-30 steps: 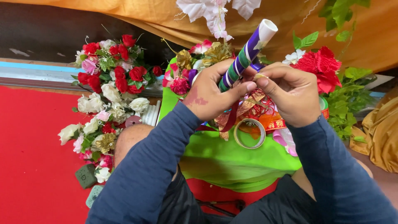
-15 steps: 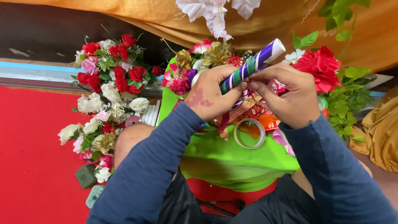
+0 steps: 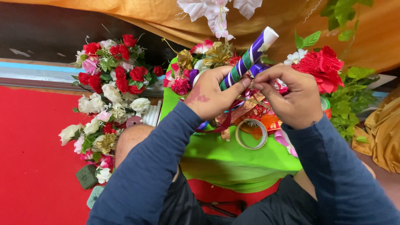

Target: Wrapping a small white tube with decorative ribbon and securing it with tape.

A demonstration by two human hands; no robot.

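Hidden and cut-off parts around two hands working on a striped stick.

The lower end of the stick (image 3: 246, 60) is hidden inside the left hand (image 3: 210, 98). The right hand (image 3: 293, 100) covers the purple ribbon (image 3: 258, 67) it pinches, so the ribbon's end cannot be seen. Both hands cover much of the ribbon pile (image 3: 250, 112). The tape roll (image 3: 251, 134) is partly hidden behind them. White flowers (image 3: 216, 10) are cut off by the top edge, a tan cloth (image 3: 381, 129) by the right edge.
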